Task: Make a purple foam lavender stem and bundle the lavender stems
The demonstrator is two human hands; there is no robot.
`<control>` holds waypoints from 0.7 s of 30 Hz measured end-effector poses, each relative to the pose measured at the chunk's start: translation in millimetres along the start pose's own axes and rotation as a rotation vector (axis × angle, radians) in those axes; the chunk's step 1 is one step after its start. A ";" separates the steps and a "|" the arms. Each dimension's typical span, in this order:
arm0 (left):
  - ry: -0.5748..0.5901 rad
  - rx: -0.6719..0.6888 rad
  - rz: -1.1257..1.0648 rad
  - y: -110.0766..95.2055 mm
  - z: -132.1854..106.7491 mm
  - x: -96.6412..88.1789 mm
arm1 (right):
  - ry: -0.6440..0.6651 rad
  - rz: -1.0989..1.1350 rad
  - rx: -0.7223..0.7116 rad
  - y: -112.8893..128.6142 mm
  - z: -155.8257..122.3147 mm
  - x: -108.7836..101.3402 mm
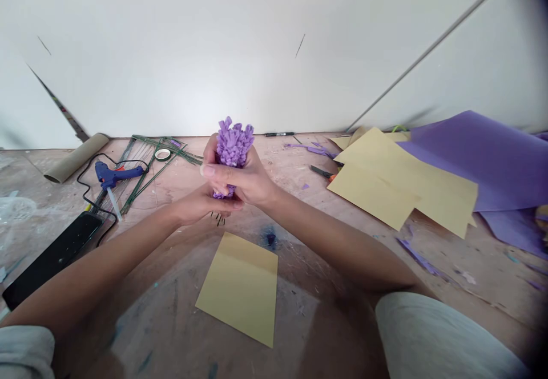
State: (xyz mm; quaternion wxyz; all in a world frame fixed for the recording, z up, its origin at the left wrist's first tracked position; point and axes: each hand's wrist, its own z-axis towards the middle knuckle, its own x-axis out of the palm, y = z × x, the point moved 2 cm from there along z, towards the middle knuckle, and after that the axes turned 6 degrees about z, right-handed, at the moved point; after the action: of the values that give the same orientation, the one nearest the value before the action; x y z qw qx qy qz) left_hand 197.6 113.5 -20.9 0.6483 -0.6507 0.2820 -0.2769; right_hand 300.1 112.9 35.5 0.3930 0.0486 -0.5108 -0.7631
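A bunch of purple paper flowers (233,144) stands upright between my two hands above the table. My right hand (250,180) is wrapped round the bunch just below the flower heads. Lower down, my left hand (205,203) is closed about its lower part. Several dark stem ends poke out below the left hand. A sheet of yellow paper (240,287) lies on the table in front of me, beneath the hands and apart from them.
On the left are a blue glue gun (115,174) with a black cord, a cardboard tube (77,158), green wire stems (143,185), a roll of tape (162,154) and a black phone (55,256). Yellow sheets (385,179) and purple paper (475,156) lie right. A white wall (192,53) rises behind.
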 end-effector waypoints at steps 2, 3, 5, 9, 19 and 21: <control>-0.005 -0.005 -0.007 2.7 0.7 6.5 | -0.004 0.007 0.017 -2.3 -1.0 0.0; -0.004 -0.009 -0.008 3.8 0.8 9.0 | -0.011 0.013 0.027 -3.0 -1.5 -0.1; -0.014 -0.018 -0.006 5.2 0.5 12.1 | -0.024 0.016 0.035 -2.6 -2.4 0.5; -0.073 -0.020 0.018 6.0 -1.2 13.1 | -0.004 -0.059 0.007 2.5 -4.4 3.5; -0.187 -0.008 0.083 34.4 -4.2 19.3 | 0.092 -0.073 0.124 -3.9 -6.3 3.6; -0.189 -0.003 0.083 36.8 -4.6 21.4 | 0.082 -0.066 0.126 -2.2 -6.2 3.5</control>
State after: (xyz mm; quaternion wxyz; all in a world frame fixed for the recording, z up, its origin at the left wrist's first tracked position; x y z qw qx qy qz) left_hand 208.7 94.7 -57.8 0.6820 -0.6626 0.2467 -0.1870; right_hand 299.5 106.4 32.0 0.3841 0.1211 -0.5393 -0.7395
